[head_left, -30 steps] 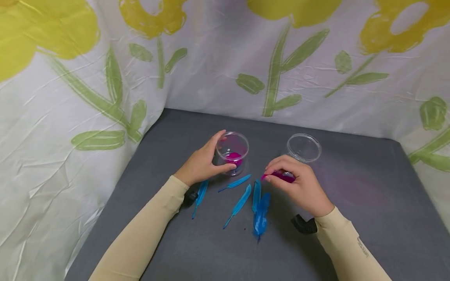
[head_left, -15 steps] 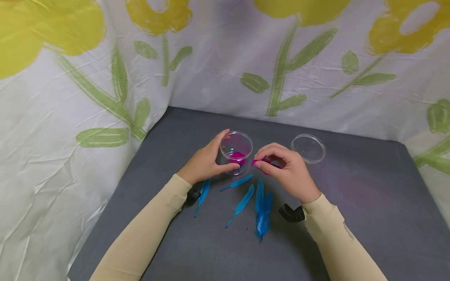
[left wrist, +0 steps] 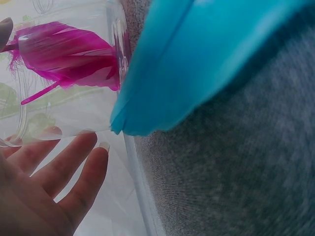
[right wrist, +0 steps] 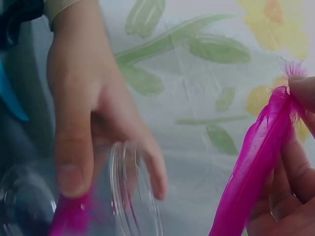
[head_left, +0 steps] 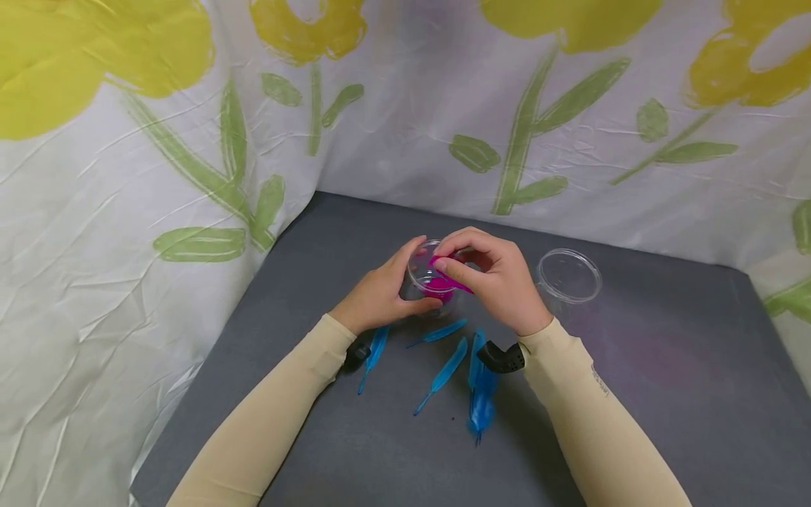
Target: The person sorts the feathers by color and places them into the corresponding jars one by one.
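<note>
Pink feather point(right wrist: 251, 152) pinched at the cup's point(right wrist: 117, 196) mouth

The right hand point(head_left: 503, 282) grips it by one end near the rim; the left hand's point(head_left: 380, 292) thumb and fingers clasp the cup. The work looks partway along: other pink plumage point(left wrist: 69, 59) is inside, count unclear, while this feather is not fully in. Blue feathers point(head_left: 446, 370) lie outside on the table point(head_left: 355, 451), the lid point(head_left: 570, 276) well apart. Room opens right of the lid; the curtain point(head_left: 405, 141) bounds the far edge
</note>
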`<state>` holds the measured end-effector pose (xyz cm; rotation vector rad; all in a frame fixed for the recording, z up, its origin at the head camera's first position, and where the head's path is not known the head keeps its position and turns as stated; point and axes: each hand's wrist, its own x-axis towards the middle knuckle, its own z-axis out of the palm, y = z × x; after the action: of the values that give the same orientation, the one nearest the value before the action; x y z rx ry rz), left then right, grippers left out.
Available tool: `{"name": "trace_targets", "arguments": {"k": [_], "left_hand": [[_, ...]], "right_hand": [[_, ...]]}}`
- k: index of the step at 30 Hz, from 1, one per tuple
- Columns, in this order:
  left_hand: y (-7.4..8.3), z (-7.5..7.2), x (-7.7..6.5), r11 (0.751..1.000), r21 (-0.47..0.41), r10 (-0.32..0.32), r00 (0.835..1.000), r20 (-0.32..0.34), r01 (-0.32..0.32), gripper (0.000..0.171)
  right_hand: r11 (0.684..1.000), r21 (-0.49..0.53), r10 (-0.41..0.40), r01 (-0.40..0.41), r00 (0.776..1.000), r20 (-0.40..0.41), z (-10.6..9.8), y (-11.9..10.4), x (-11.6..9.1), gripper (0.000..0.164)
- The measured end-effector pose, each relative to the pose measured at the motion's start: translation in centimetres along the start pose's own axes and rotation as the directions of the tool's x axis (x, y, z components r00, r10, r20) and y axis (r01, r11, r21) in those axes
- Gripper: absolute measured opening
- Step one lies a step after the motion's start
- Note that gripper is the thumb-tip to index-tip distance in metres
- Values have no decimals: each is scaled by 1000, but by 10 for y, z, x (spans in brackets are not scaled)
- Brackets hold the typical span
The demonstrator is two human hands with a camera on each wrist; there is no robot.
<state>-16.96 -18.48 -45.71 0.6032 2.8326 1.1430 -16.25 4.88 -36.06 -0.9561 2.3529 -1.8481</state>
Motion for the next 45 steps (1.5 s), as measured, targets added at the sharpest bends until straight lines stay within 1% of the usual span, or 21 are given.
{"name": "trace_targets", "arguments": {"k": [4,8,11,18,23,33,40,45], "left_hand": [[1,1,1,1000,-20,11,1000,0,-11,114],[2,3,2,996,-70,60,998,3,-60,111],[2,6,3,994,-80,80,997,5,-79,109],[2,7,2,999,-36,23,1000,10,-23,107],[2,7,1,999,-16,30,1000,7,-30,108],[0,5,-1,999,-1,34,999,5,-34,110],[-1,2,-1,999,-17,38,999,-1,-38,114],[-2,0,-1,999,-31,36,999,0,-36,114]], "right_hand": [[999,48,7,-7,1000,2,5,1,7,9],[995,94,20,-19,1000,-9,11,3,11,9],[990,138,16,-15,1000,-13,15,7,15,10],[984,178,-15,18,1000,-23,24,17,27,11],[978,203,-30,37,999,-38,27,25,29,11],[969,242,-35,40,999,-28,31,36,30,12],[973,230,-33,36,999,-16,31,41,29,13],[975,220,-27,29,1000,-11,31,43,28,13]]}}
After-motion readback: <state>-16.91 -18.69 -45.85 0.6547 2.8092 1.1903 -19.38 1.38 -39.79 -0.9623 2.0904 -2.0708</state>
